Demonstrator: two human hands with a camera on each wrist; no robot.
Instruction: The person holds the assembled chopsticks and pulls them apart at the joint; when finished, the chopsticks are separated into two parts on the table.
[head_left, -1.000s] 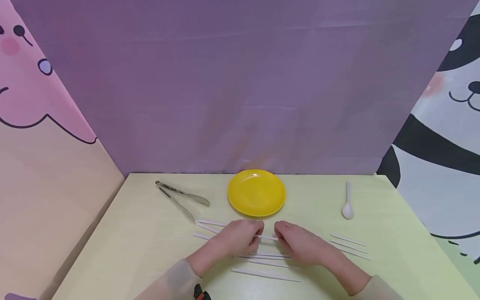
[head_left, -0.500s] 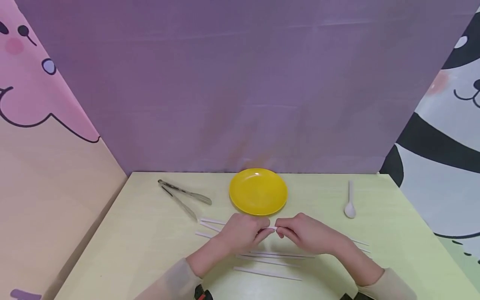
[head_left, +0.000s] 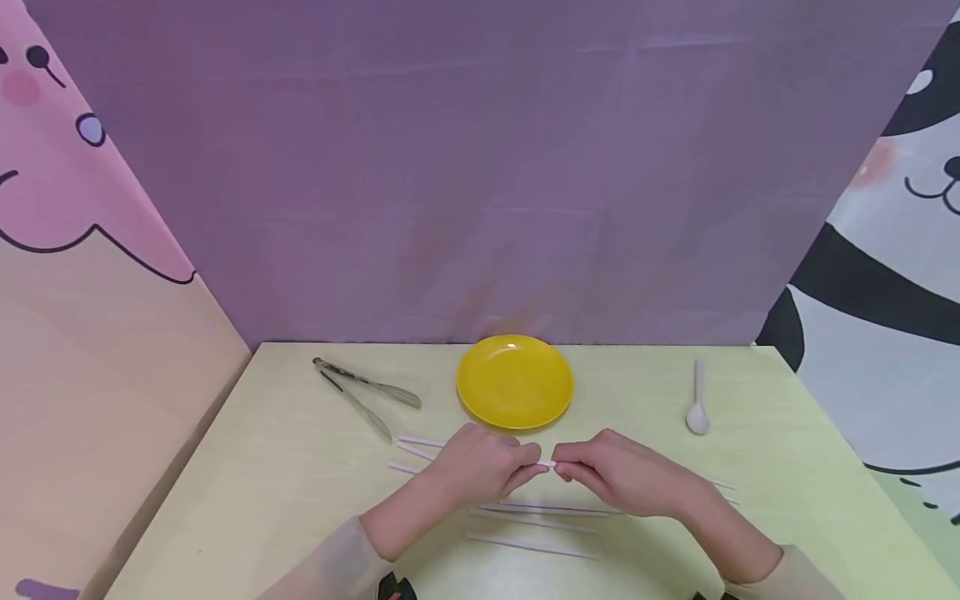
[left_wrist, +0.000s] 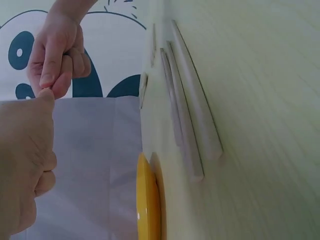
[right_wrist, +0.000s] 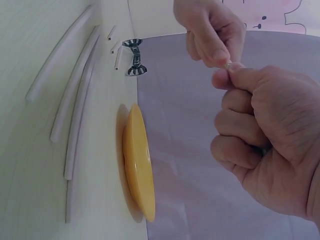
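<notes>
In the head view my left hand point(head_left: 487, 460) and right hand point(head_left: 626, 472) meet above the table, just in front of the yellow plate point(head_left: 515, 382). Thumb and forefinger of each hand pinch a thin white chopstick point(head_left: 547, 463). Only a short bit of it shows between the fingertips; the hands hide the rest. Both wrist views show the fingertips almost touching, well off the tabletop. Below the hands several pale chopsticks point(head_left: 534, 547) lie side by side on the table. They also show in the right wrist view, as long tapered sticks point(right_wrist: 60, 52).
Tongs point(head_left: 367, 382) lie spread at the back left. Shorter white stick pieces point(head_left: 405, 467) lie left of my left hand, and thinner ones point(head_left: 722, 482) lie partly behind my right arm. A pale spoon point(head_left: 697, 417) rests at the back right. A purple cloth point(head_left: 480, 183) stands behind the table.
A second ago a length of the chopstick spanned the gap between both fists. My hands have since risen slightly and drawn together, fingertips pinching, with only a small bit showing.
</notes>
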